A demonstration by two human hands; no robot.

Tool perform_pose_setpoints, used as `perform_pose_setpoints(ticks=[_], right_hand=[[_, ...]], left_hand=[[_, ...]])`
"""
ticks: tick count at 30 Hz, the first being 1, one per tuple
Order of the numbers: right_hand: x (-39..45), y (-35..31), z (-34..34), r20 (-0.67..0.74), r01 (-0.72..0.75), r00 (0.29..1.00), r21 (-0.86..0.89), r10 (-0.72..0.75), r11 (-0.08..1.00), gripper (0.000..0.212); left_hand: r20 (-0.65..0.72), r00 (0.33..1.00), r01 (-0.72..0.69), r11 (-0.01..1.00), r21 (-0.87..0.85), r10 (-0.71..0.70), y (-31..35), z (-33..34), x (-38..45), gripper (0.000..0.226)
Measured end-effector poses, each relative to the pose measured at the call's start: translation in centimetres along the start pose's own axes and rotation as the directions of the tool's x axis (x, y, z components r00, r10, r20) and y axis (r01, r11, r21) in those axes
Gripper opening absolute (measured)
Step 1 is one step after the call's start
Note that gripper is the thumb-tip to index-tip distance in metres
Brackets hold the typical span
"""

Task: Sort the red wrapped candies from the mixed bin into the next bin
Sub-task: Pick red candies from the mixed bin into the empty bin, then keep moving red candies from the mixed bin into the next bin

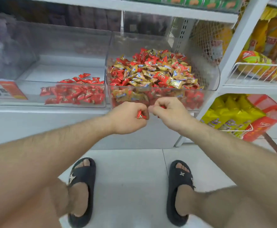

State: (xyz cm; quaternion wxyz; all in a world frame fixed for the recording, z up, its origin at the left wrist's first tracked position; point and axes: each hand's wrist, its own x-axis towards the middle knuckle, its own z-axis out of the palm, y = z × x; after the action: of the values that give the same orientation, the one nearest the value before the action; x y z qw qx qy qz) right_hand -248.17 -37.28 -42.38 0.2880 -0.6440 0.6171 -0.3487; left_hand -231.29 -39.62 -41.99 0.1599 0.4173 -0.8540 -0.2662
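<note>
Centrally, just in front of the near wall of the mixed bin [164, 96], both hands meet almost knuckle to knuckle. The left hand [127, 117] is curled around a red wrapped candy [141, 115], which shows between thumb and fingers. The right hand [170, 112] is likewise curled, pinching another red candy [162, 107] of which only a small part is visible at the fingertips. The mixed bin, a clear plastic container on the shelf [35, 119], holds a heaped pile of red and gold wrapped candies [154, 71]. Directly to its left, touching side to side, stands the next bin [60, 102], also clear; a smaller cluster of sorted red candies [75, 92] lies in its near right corner. A price label [4, 91] in orange and white sits at the far left on the shelf edge. To the right, wire baskets [256, 74] hold yellow snack packets. Near the camera, two feet in black slippers [82, 181] stand on the white tiled floor [131, 170].
</note>
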Motion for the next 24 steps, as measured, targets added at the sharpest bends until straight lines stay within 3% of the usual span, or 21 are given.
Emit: perform_pose_setpoints(ticks=[4, 7, 10, 12, 14, 16, 17, 19, 22, 24], right_hand=[[-1.8, 4.7, 4.2, 0.130, -0.154, 0.977, -0.097, 0.166, 0.983, 0.054], [-3.6, 8.4, 7.4, 0.265, -0.262, 0.914, -0.197, 0.308, 0.945, 0.056], [-5.9, 12.6, 10.5, 0.442, -0.204, 0.825, -0.348, 0.352, 0.915, 0.036], [-7.9, 15.3, 12.3, 0.582, -0.096, 0.710, -0.477, 0.396, 0.874, 0.004], [-10.3, 18.4, 13.8, 0.669, -0.005, 0.572, -0.576, 0.475, 0.817, 0.029], [-12.8, 20.8, 15.1, 0.716, 0.043, 0.450, -0.614, 0.534, 0.788, 0.035], [-13.9, 21.8, 15.8, 0.718, 0.051, 0.393, -0.640, 0.574, 0.767, 0.034], [-15.8, 23.4, 17.1, 0.700, 0.004, 0.360, -0.662, 0.617, 0.749, 0.029], [-18.1, 25.2, 17.5, 0.545, -0.278, 0.385, -0.701, 0.745, 0.656, 0.015], [-19.8, 25.5, 17.4, 0.478, -0.413, 0.334, -0.700, 0.812, 0.582, 0.014]], left_hand=[[0.139, 0.966, 0.217, 0.976, 0.017, -0.217, -3.6, 5.7, -1.7, 0.009], [0.203, 0.919, 0.342, 0.940, 0.008, -0.337, -6.3, 10.2, -3.4, 0.010], [0.271, 0.871, 0.423, 0.906, 0.009, -0.410, -8.4, 14.5, -5.2, 0.011], [0.322, 0.845, 0.441, 0.897, 0.030, -0.426, -9.3, 17.4, -6.4, 0.014], [0.357, 0.823, 0.469, 0.883, 0.015, -0.443, -9.6, 20.2, -7.3, 0.012], [0.390, 0.796, 0.514, 0.857, -0.036, -0.462, -9.4, 22.7, -8.0, 0.012], [0.409, 0.785, 0.534, 0.843, -0.066, -0.465, -9.3, 23.8, -8.2, 0.013], [0.447, 0.767, 0.562, 0.818, -0.122, -0.460, -9.2, 25.9, -8.6, 0.014], [0.484, 0.736, 0.598, 0.789, -0.139, -0.473, -9.3, 28.0, -9.3, 0.013], [0.510, 0.714, 0.610, 0.783, -0.120, -0.479, -9.7, 29.1, -9.5, 0.012]])
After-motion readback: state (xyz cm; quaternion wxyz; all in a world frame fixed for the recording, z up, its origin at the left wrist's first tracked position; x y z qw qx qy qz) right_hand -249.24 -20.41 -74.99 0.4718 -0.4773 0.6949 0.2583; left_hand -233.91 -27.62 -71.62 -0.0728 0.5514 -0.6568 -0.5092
